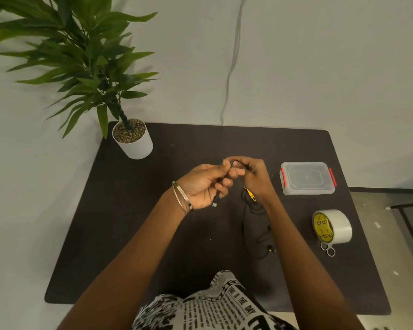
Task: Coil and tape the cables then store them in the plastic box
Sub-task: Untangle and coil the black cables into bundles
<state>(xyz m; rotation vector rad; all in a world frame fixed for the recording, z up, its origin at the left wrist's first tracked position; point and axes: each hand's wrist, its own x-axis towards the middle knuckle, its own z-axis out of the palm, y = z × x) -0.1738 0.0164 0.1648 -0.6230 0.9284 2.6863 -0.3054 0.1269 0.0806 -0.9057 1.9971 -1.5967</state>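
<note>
we see both hands raised together over the middle of the dark matte desk (129,210). the left hand (202,186), with thin metal bangles (183,198) at the wrist, has its fingers (221,185) curled around one end of a thin black cable (246,225), whose small plug sticks out below the palm. the right hand (253,177) meets it fingertip to fingertip, its fingers pinched on the same cable just beside the left thumb. from there the cable drops under the right wrist, past a yellow and black tag, and trails in loose loops on the desk toward the near edge. by the right edge, toward the far corner, sits a clear plastic box with red side clips (308,178), its lid on. nearer along the same edge a roll of clear tape with a yellow core (332,226) stands on its side, two small metal rings (327,249) touching it. a green leafy plant in a white pot (134,139) stands at the far left corner.
</note>
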